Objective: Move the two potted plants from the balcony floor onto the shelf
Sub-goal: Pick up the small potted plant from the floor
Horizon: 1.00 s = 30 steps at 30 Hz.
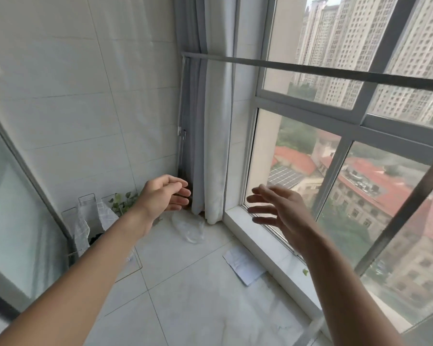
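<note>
My left hand (pixel 164 196) is stretched out over the balcony floor toward the far corner, fingers apart and holding nothing. My right hand (pixel 278 209) reaches forward beside the window, palm turned left, also open and holding nothing. Green leaves of a plant (pixel 121 202) show in the corner behind my left wrist, next to a wire rack (pixel 85 198) draped with a checked cloth (pixel 95 216). Its pot is hidden. I see no second plant and no shelf clearly.
A white window ledge (pixel 250 236) runs along the right under the large window (pixel 360 171). A grey curtain (pixel 210 121) hangs in the corner. A crumpled clear plastic bag (pixel 189 227) and a sheet of paper (pixel 243 265) lie on the tiled floor. A glass door (pixel 8 196) stands left.
</note>
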Motion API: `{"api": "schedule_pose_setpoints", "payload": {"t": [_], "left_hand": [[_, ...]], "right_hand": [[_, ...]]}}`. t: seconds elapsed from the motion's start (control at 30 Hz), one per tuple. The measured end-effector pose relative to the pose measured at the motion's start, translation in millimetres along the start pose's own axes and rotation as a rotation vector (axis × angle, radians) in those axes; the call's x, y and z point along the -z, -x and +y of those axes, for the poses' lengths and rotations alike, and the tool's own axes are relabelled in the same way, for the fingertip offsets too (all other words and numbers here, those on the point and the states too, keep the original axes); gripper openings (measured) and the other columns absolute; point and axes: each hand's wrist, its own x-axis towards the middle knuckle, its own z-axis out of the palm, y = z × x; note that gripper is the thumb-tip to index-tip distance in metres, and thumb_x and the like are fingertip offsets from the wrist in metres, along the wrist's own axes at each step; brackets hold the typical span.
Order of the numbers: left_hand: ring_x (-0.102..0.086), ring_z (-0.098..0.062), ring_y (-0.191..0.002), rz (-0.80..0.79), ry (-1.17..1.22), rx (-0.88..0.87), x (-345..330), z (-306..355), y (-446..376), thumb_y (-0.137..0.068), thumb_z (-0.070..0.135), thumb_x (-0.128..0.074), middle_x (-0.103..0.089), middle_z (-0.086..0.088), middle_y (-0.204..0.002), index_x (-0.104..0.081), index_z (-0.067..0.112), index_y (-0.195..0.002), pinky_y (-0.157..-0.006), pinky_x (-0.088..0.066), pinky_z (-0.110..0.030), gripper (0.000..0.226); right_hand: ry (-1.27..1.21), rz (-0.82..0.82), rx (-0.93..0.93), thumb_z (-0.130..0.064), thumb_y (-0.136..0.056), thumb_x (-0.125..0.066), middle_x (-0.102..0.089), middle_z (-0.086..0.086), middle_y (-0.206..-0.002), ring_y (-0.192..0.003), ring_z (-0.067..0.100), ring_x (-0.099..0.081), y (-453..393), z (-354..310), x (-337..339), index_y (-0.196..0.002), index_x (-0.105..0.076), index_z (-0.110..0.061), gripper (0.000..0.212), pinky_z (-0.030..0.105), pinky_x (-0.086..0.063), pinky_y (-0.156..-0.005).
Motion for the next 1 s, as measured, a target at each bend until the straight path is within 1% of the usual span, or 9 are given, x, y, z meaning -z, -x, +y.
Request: {"api": "schedule_pose_setpoints", "payload": {"t": [0.07, 0.23, 0.33, 0.43, 0.53, 0.77, 0.83, 0.93, 1.0], "left_hand": [[-0.071, -0.025, -0.081, 0.036, -0.004, -0.007, -6, 5, -26, -0.099, 0.011, -0.048, -0.073, -0.012, -0.095, -0.066, 0.009, -0.100, -0.074, -0.055, -0.034, 0.019], [-0.071, -0.028, -0.084, 0.098, -0.004, 0.008, -21, 16, -78, -0.100, 0.011, -0.047, -0.074, -0.012, -0.095, -0.066, 0.009, -0.101, -0.079, -0.056, -0.040, 0.019], [-0.070, -0.029, -0.085, 0.140, 0.015, 0.028, -30, 12, -106, -0.100, 0.011, -0.047, -0.073, -0.014, -0.097, -0.066, 0.009, -0.099, -0.075, -0.055, -0.037, 0.019], [-0.070, -0.029, -0.084, 0.154, 0.024, 0.080, -37, 2, -128, -0.100, 0.010, -0.047, -0.073, -0.016, -0.098, -0.066, 0.007, -0.102, -0.077, -0.054, -0.039, 0.019], [-0.070, -0.029, -0.084, 0.163, 0.038, 0.102, -40, -5, -153, -0.100, 0.009, -0.048, -0.072, -0.017, -0.098, -0.065, 0.004, -0.106, -0.075, -0.054, -0.038, 0.020], [-0.069, -0.030, -0.086, 0.164, 0.072, 0.123, -32, -21, -223, -0.100, 0.010, -0.047, -0.072, -0.016, -0.098, -0.065, 0.003, -0.108, -0.078, -0.055, -0.039, 0.021], [-0.070, -0.030, -0.087, 0.158, 0.081, 0.122, -24, -27, -251, -0.100, 0.011, -0.047, -0.073, -0.016, -0.099, -0.066, 0.005, -0.106, -0.080, -0.054, -0.041, 0.021], [-0.071, -0.029, -0.086, 0.145, 0.099, 0.118, -13, -37, -293, -0.100, 0.012, -0.048, -0.074, -0.016, -0.098, -0.068, 0.009, -0.100, -0.078, -0.055, -0.040, 0.020], [-0.072, -0.028, -0.086, 0.144, 0.106, 0.109, 0, -44, -327, -0.100, 0.013, -0.049, -0.075, -0.015, -0.097, -0.068, 0.010, -0.100, -0.077, -0.056, -0.039, 0.020]], "right_hand": [[-0.012, -0.033, 0.016, -0.030, -0.093, -0.066, -0.077, 0.011, -0.093, -0.081, 0.029, -0.073, -35, -1, 7, -0.092, -0.074, -0.012, 0.020, 0.040, -0.058, -0.070], [-0.063, -0.069, 0.022, -0.030, -0.090, -0.068, -0.077, 0.012, -0.096, -0.079, 0.027, -0.074, -105, -2, 24, -0.097, -0.074, -0.009, 0.022, 0.034, -0.056, -0.064], [-0.066, -0.110, 0.001, -0.030, -0.090, -0.069, -0.077, 0.013, -0.098, -0.079, 0.026, -0.074, -141, 3, 36, -0.100, -0.074, -0.008, 0.024, 0.032, -0.056, -0.064], [-0.093, -0.113, -0.031, -0.030, -0.090, -0.069, -0.077, 0.013, -0.097, -0.080, 0.027, -0.073, -169, 13, 45, -0.099, -0.074, -0.006, 0.025, 0.035, -0.057, -0.066], [-0.118, -0.107, -0.063, -0.030, -0.090, -0.069, -0.077, 0.013, -0.097, -0.081, 0.028, -0.073, -196, 20, 48, -0.098, -0.074, -0.006, 0.026, 0.039, -0.058, -0.070], [-0.104, -0.116, -0.096, -0.030, -0.091, -0.068, -0.077, 0.014, -0.098, -0.080, 0.027, -0.073, -260, 30, 35, -0.100, -0.073, -0.006, 0.026, 0.042, -0.058, -0.074], [-0.080, -0.124, -0.094, -0.031, -0.091, -0.068, -0.077, 0.013, -0.099, -0.082, 0.027, -0.073, -283, 34, 28, -0.099, -0.074, -0.008, 0.025, 0.040, -0.059, -0.072], [-0.057, -0.109, -0.089, -0.032, -0.090, -0.069, -0.077, 0.013, -0.099, -0.082, 0.028, -0.073, -319, 37, 18, -0.099, -0.075, -0.008, 0.026, 0.036, -0.058, -0.068], [-0.044, -0.092, -0.079, -0.032, -0.090, -0.070, -0.077, 0.013, -0.098, -0.083, 0.030, -0.074, -350, 39, 8, -0.099, -0.075, -0.009, 0.025, 0.037, -0.059, -0.068]]}}
